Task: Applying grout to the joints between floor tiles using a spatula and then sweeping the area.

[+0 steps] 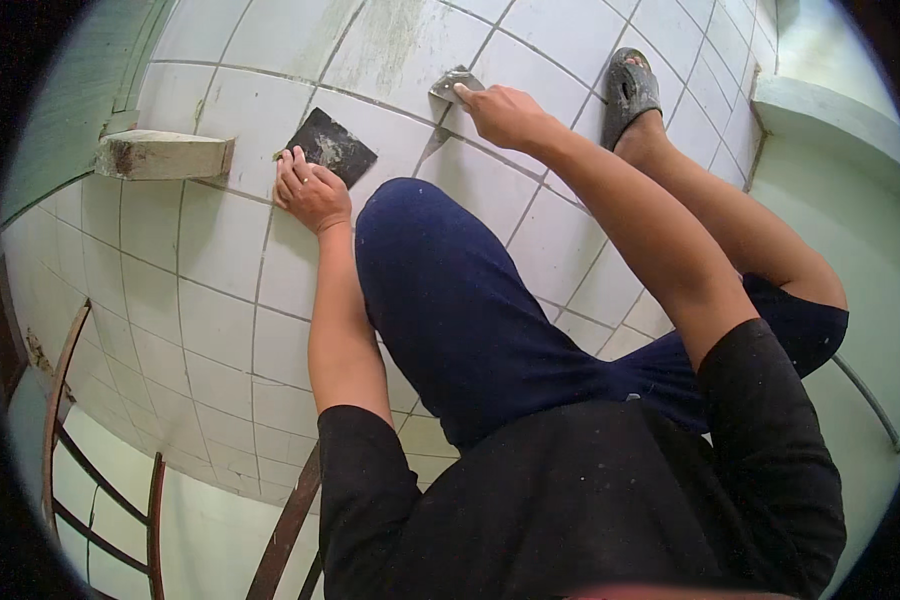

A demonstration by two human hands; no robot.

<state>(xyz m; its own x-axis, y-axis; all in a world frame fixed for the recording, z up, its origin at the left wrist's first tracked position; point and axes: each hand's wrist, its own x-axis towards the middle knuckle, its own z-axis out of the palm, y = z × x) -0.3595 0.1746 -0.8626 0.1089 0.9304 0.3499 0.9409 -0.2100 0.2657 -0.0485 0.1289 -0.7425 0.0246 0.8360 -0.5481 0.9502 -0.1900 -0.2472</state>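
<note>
My left hand (312, 192) grips the near-left edge of a thin black square plate (338, 150), its fingers curled over that edge. A pale smear of paste or residue lies on the plate. To the right and a little farther off, my right hand (508, 114) is closed around a small metal scraper (452, 80). The scraper's flat blade rests at the grout lines of the white tiles, apart from the plate. Its handle is mostly hidden by my fingers.
White floor tiles (220, 240) with dark grout spread around me, some stained greenish. A worn pale block (165, 155) juts out by the green door panel (70, 100). My foot wears a grey slipper (632, 95). Brown metal frames (155, 510) stand lower left; a pale ledge (830, 130) lies right.
</note>
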